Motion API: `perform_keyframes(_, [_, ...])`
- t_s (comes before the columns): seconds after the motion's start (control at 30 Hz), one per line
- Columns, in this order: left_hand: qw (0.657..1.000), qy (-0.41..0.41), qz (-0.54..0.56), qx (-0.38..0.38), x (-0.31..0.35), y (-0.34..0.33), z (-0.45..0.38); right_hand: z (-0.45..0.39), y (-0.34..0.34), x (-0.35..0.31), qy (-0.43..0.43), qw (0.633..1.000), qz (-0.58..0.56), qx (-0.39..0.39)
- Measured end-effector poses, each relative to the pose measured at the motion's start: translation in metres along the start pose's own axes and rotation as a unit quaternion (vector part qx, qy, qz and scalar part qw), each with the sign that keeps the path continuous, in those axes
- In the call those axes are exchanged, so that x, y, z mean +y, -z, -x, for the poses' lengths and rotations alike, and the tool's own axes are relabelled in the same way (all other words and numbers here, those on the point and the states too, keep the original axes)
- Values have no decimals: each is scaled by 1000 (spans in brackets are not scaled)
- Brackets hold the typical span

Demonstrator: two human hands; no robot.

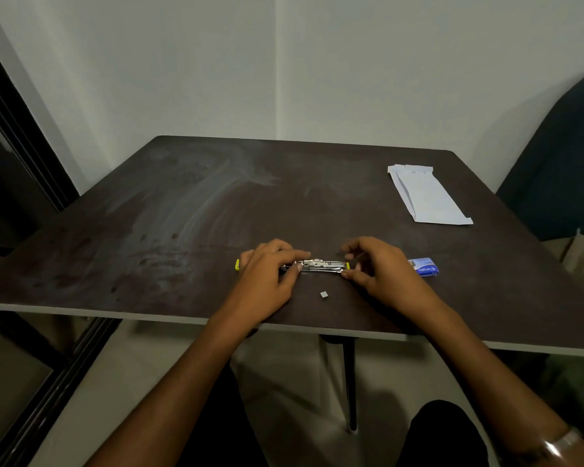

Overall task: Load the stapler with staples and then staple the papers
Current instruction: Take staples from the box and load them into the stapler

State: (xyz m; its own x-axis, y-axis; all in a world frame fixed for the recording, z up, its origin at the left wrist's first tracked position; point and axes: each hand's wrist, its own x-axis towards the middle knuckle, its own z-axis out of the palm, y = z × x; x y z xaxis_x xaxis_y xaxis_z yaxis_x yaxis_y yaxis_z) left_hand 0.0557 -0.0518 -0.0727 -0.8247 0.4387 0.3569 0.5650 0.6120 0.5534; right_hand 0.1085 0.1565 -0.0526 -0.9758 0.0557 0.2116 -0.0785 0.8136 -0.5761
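Note:
A yellow and metal stapler (321, 265) lies opened out flat on the dark table (182, 230), near the front edge. My left hand (270, 271) grips its left half, thumb and fingers curled over the metal channel. My right hand (375, 264) pinches the stapler's right end, fingers curled. A small grey strip of staples (324, 294) lies loose just in front of the stapler. A blue staple box (424, 266) sits right of my right hand. The folded white papers (427, 197) lie at the back right of the table.
A dark chair back (560, 156) stands beyond the table's right edge. A dark door frame (21, 156) runs along the left. A table leg (349, 382) drops below the front edge, between my knees.

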Motion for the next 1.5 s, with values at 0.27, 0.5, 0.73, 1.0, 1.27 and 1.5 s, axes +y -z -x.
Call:
perform_keyframes(0.27, [998, 13, -29, -59, -18, 38, -2, -7, 5, -7, -27, 995, 75, -54])
perform_keyframes(0.5, [998, 24, -12, -61, -37, 58, 1, -12, 7, -13, -61, 994, 56, -69])
perform_keyframes(0.73, [995, 45, 80, -35, -34, 53, 8, -10, 4, -20, -116, 992, -18, -43])
perform_keyframes(1.0, [988, 49, 145, 10, -15, 41, 13, -2, -2, -37, -175, 966, -192, -4])
perform_keyframes(1.27, [986, 35, 161, 36, 2, 25, 4, 3, -13, -42, -156, 930, -331, 25])
perform_keyframes(1.5, [970, 46, 233, 58, 20, 10, -13, -4, -16, -39, -143, 903, -406, -14])
